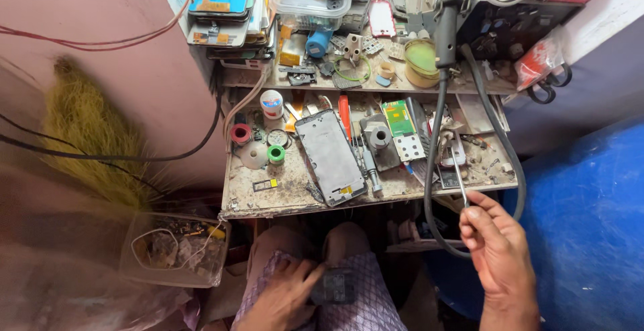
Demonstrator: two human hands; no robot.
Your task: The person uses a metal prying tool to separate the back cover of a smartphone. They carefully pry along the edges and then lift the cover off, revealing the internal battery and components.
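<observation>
Head view: right hand (pixel 495 247), lower right of frame, pinches slim metal tweezers (pixel 458 173) with tips up at the workbench (pixel 282 200) edge; left hand (pixel 285 297), bottom centre, clamps a small dark phone part (pixel 333 287) on the lap. Judged step: tool picked, part steadied; next calls for bringing tips precisely onto the part. Part looks flat, dark, rectangular, half covered by fingers.

Tweezers (pixel 458 173) thin shiny metal — workbench (pixel 295 193) dusty rough wood — hose (pixel 431 170) matt rubber.
</observation>
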